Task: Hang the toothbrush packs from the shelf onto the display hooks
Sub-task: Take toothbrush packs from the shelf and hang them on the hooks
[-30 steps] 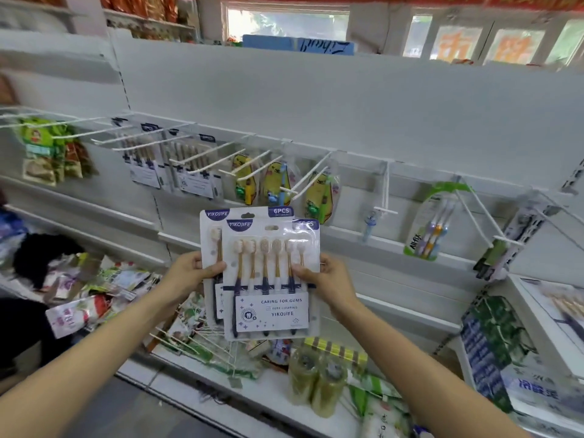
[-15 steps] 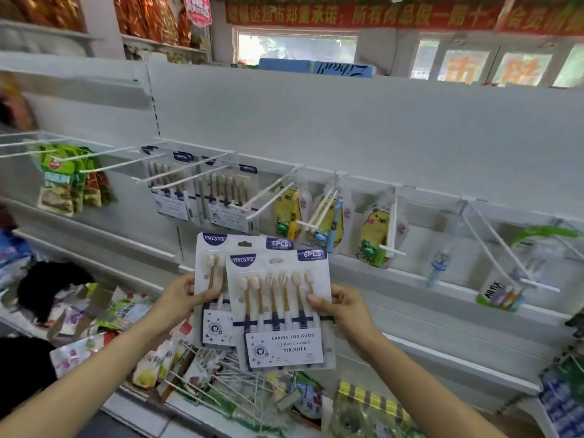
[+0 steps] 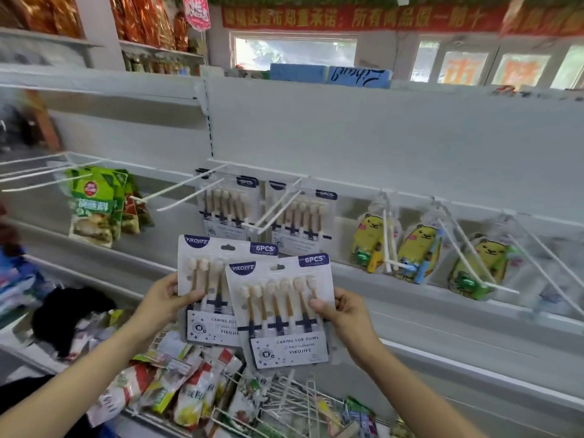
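Head view, single frame.

Left hand (image 3: 164,300): fingers curled around the left edge of the rear toothbrush pack (image 3: 205,279), thumb pressed on its clear front. Pack: flat rectangular white card under a glossy plastic blister, dark purple corner tabs reading "YIKOJIFE" and "6PCS", a hang slot cut in the top edge, brushes with pale rounded heads and tan handles.

Right hand (image 3: 343,314): fingers clamped on the right edge of the front toothbrush pack (image 3: 284,314), thumb across the blister. Same make and shape, six brushes side by side, tilted slightly, overlapping the lower right of the rear pack. Both packs are held in the air in front of and below the hook row, touching no hook.

Display hooks (image 3: 202,188): thin white wire prongs, straight, projecting from a white rail on the flat grey-white back panel. Two matching hung packs (image 3: 300,216) sit at the inner ends of the hooks directly above the hands.

Yellow bear-shaped packs (image 3: 417,254): three, clear blisters, hung to the right, each with a child's brush.

Green food pouches (image 3: 91,203): soft, crinkled, hung at left.

Lower shelf (image 3: 474,368): white painted metal. In front of it, a heap of loose shiny sachets (image 3: 177,387) and spare white wire hooks (image 3: 284,399) lying jumbled.
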